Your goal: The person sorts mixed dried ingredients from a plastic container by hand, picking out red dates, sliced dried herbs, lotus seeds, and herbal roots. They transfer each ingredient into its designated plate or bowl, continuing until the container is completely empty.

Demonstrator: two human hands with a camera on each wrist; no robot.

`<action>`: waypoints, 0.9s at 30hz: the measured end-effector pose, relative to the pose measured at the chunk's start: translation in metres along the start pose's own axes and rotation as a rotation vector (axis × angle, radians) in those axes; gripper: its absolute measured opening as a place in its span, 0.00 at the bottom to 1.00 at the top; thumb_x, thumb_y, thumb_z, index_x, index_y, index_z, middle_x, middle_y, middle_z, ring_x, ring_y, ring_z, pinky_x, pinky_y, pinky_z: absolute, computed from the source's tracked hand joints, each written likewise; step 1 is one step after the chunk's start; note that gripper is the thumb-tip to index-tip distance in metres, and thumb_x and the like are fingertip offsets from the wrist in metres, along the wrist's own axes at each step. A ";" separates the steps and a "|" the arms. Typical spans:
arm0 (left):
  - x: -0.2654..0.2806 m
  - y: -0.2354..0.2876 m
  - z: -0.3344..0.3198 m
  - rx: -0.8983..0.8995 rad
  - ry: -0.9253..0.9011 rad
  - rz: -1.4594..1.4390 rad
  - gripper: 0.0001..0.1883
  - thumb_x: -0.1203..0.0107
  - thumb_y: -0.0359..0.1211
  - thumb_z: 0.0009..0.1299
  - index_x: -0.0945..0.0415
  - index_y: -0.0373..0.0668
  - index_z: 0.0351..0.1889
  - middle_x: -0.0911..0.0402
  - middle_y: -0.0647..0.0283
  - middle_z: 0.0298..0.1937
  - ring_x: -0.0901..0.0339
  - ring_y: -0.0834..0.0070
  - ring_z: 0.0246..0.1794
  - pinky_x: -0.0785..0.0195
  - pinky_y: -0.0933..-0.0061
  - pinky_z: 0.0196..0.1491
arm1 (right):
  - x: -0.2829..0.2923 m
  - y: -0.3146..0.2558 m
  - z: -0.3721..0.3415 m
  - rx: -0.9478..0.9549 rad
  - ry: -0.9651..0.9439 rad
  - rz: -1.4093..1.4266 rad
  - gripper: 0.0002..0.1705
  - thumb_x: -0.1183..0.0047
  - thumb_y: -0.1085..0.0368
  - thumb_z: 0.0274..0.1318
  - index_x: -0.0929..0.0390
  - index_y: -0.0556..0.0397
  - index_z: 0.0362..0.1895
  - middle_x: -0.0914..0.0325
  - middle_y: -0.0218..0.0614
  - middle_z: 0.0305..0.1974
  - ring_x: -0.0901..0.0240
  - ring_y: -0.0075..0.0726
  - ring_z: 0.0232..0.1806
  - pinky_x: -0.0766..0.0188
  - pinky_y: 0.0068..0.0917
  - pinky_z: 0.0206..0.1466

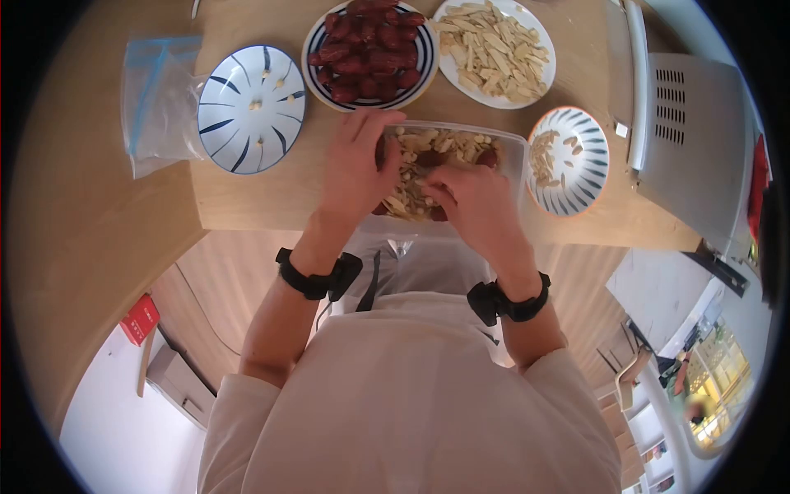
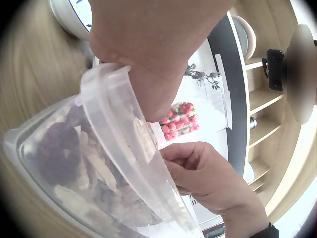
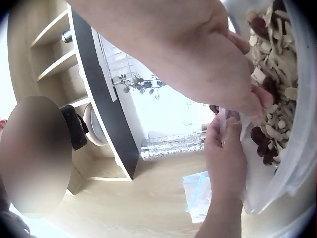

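A clear plastic container (image 1: 517,169) sits near the table's front edge, filled with pale dried slices (image 1: 403,200), small pale round pieces and red dates (image 1: 487,156). At its left side, my left hand (image 1: 355,160) grips the rim, thumb and fingers around the edge in the right wrist view. My right hand (image 1: 481,202) reaches over the front right part, fingers bent down among the slices. Its fingertips (image 3: 262,96) touch the contents; I cannot tell whether they pinch a piece. Seen from the left wrist, the container's wall (image 2: 111,106) rises between the two hands.
Behind the container stand a plate of red dates (image 1: 370,62) and a white plate of pale slices (image 1: 494,53). A striped bowl (image 1: 586,185) with a few slices is at right. Left are a blue-patterned bowl (image 1: 234,123) and a zip bag (image 1: 160,107). A grey appliance (image 1: 691,148) borders the right.
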State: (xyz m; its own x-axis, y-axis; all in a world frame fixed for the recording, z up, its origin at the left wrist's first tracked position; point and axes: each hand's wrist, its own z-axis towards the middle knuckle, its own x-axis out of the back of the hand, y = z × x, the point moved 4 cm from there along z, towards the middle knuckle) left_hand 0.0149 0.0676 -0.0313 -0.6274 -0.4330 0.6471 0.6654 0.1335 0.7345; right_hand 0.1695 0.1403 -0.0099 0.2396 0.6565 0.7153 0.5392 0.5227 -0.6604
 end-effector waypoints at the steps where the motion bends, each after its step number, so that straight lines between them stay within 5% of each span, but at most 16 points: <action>1: 0.000 0.002 -0.001 -0.009 -0.017 -0.003 0.17 0.44 0.21 0.62 0.24 0.41 0.50 0.22 0.55 0.46 0.25 0.54 0.48 0.30 0.60 0.49 | 0.006 0.000 -0.003 -0.002 0.047 0.024 0.05 0.39 0.63 0.55 0.17 0.49 0.32 0.18 0.34 0.32 0.20 0.48 0.33 0.25 0.42 0.34; 8: 0.000 0.008 0.003 0.009 -0.099 0.092 0.16 0.44 0.22 0.64 0.25 0.38 0.51 0.22 0.51 0.47 0.25 0.49 0.50 0.32 0.57 0.54 | 0.070 0.027 -0.029 -0.094 0.441 0.147 0.06 0.37 0.62 0.54 0.18 0.50 0.33 0.18 0.34 0.32 0.21 0.47 0.31 0.26 0.40 0.32; 15: -0.002 0.013 0.005 -0.041 -0.111 0.162 0.16 0.46 0.22 0.64 0.25 0.39 0.52 0.22 0.50 0.48 0.26 0.49 0.50 0.32 0.55 0.54 | 0.090 0.102 -0.075 -0.228 0.637 -0.014 0.04 0.38 0.64 0.56 0.19 0.49 0.34 0.19 0.34 0.31 0.21 0.49 0.30 0.26 0.39 0.32; 27: -0.002 0.012 0.001 -0.051 -0.094 0.188 0.17 0.46 0.23 0.63 0.26 0.39 0.51 0.24 0.49 0.46 0.28 0.47 0.52 0.34 0.54 0.55 | 0.091 0.095 -0.089 -0.213 0.434 -0.083 0.10 0.41 0.64 0.56 0.21 0.44 0.44 0.22 0.36 0.44 0.19 0.51 0.37 0.22 0.42 0.37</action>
State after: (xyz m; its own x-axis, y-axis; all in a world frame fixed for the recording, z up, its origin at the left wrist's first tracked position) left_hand 0.0235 0.0706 -0.0235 -0.5239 -0.3193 0.7897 0.7923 0.1577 0.5894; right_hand 0.3143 0.2014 0.0128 0.4788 0.3068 0.8226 0.7131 0.4106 -0.5682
